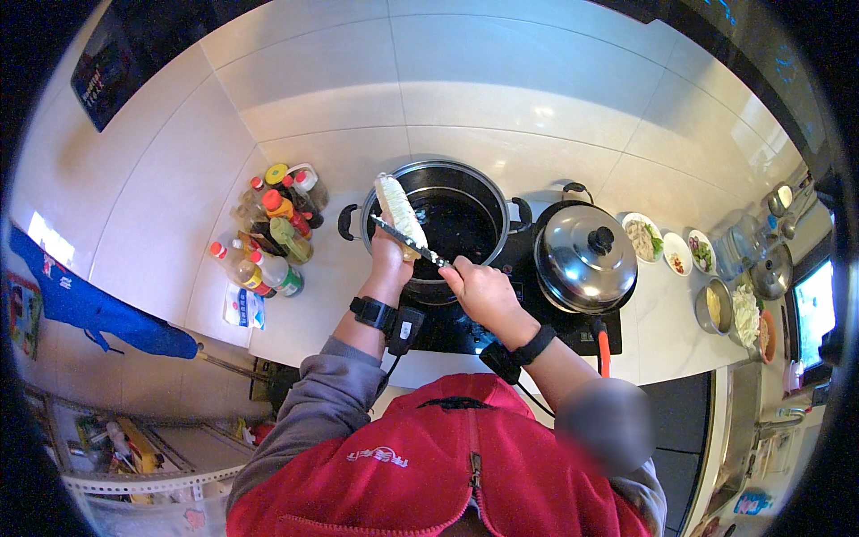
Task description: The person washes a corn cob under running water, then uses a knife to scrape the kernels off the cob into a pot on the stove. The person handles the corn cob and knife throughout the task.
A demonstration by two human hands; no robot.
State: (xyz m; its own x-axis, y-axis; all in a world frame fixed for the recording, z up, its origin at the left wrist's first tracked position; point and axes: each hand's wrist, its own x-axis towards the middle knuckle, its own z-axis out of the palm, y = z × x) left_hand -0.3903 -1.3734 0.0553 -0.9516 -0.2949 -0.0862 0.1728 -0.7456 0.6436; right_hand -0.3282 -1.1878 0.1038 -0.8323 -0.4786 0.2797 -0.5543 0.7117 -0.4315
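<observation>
Over the left part of a large dark pot [500, 252], my left hand [392, 252] holds up a long, pale piece of dough or similar food [400, 211], tilted. In my right hand [484, 288] is the handle of a knife [409, 243], whose dark blade lies against the pale piece and carries white bits. Dark-looking contents fill the pot, which stands on a black cooktop [443, 335]. The palm side of my left hand is partly hidden by the food and the blade.
A lidded frying pan [585, 258] with an orange handle stands right of the pot. Sauce bottles [278, 208] crowd the left corner. Plates of cut food [642, 236], a metal bowl [713, 307] and shredded cabbage [746, 314] are at the right. Tiled wall [517, 101] rises behind.
</observation>
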